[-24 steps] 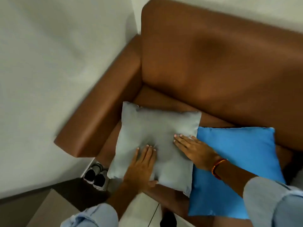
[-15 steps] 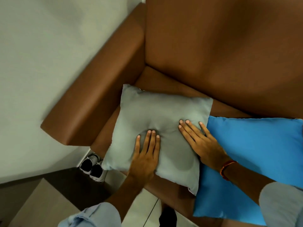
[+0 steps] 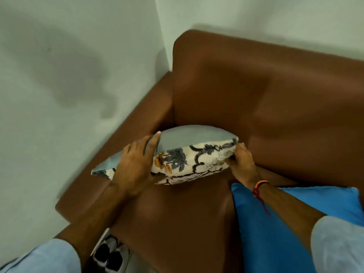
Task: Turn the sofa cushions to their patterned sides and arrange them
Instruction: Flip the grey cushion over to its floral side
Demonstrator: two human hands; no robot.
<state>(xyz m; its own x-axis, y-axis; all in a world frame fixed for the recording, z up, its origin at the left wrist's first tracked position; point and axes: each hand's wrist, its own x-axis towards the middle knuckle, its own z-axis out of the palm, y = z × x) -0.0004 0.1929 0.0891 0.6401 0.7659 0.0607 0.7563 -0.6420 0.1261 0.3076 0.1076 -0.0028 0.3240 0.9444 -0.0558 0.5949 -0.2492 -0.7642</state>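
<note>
The person is holding the grey cushion (image 3: 197,137) up on edge above the brown sofa (image 3: 275,107) seat, near the corner where the armrest is meeting the backrest. The left hand (image 3: 136,164) is clasping one end, its grip closing around the cushion with the thumb lying on the plain grey face. The right hand (image 3: 241,160) is pinching the opposite corner. The floral patterned side (image 3: 189,164) is facing the person and partly downward, while the grey side is pointing up and away. A blue cushion (image 3: 285,223) is lying flat on the seat, just beside the right forearm, plain side up.

What could go wrong: the turn is looking only half done, so if the hands are letting go now the cushion is likely falling back with grey upward. The right hand is gripping only a corner, so soft fabric could be slipping out during the rotation. The right forearm is passing over the blue cushion and could be dragging it out of place.

Against the earlier view, both palms were pressing flat on the grey cushion as it lay on the seat, overlapping the blue cushion's edge; now it is lifted clear of the seat and the blue one, tilted, and showing its pattern
</note>
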